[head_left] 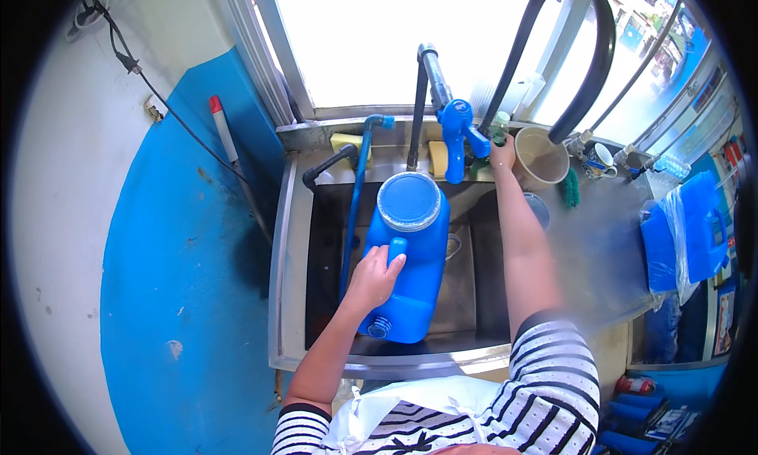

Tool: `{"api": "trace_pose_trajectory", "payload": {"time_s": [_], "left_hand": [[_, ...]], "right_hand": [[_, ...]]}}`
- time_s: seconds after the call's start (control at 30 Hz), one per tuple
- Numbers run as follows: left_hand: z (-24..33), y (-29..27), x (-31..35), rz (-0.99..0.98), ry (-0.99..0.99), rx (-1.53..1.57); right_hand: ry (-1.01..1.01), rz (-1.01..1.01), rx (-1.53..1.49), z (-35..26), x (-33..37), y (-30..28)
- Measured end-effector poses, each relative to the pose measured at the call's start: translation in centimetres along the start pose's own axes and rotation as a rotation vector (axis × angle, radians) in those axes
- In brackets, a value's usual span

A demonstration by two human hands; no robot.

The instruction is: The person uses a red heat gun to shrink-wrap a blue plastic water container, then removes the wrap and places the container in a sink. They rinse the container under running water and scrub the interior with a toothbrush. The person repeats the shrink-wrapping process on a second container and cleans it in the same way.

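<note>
A blue plastic water jug (426, 285) lies over the steel sink (466, 281), its wide round cap (409, 201) toward the back and a small threaded spout toward me. My left hand (374, 278) is closed round the jug's handle. Stretched to the back ledge, my right hand (503, 153) has its fingers round a small clear greenish bottle (499, 127); part of the bottle is hidden by the hand. Just right of that hand stands a translucent tub (542, 160). A blue-handled tap (456, 131) rises between the jug and my right hand.
Yellow sponges (345, 142) rest on the back ledge near a blue pipe (362, 171). To the right are a green brush (570, 188), a patterned mug (600, 161) and another blue jug (685, 235) in plastic wrap. A thick black hose (604, 52) arches above.
</note>
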State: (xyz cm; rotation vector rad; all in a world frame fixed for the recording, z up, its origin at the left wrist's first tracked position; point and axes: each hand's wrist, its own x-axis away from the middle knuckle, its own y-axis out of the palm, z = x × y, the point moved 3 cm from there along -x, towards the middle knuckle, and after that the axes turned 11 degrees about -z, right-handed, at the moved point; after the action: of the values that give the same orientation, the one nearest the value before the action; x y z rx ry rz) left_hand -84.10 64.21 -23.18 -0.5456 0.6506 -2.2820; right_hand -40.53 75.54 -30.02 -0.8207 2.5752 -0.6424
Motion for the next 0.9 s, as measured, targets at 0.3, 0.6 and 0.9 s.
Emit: {"api": "trace_pose_trajectory", "payload": {"time_s": [0.3, 0.6, 0.9], "left_hand": [[-1.9, 0.1, -3.1, 0.124, 0.409, -0.239], [-0.5, 1.7, -5.9, 0.112, 0.511, -0.383], [0.1, 1.6, -5.6, 0.12, 0.563, -0.428]], "right_hand": [[-0.781, -0.02, 0.487, -9.1, 17.7, -7.9], [-1.224, -0.137, 0.8, -13.9, 25.0, -11.7], [-1.095, -0.121, 0.691, -13.8, 26.4, -12.3]]}}
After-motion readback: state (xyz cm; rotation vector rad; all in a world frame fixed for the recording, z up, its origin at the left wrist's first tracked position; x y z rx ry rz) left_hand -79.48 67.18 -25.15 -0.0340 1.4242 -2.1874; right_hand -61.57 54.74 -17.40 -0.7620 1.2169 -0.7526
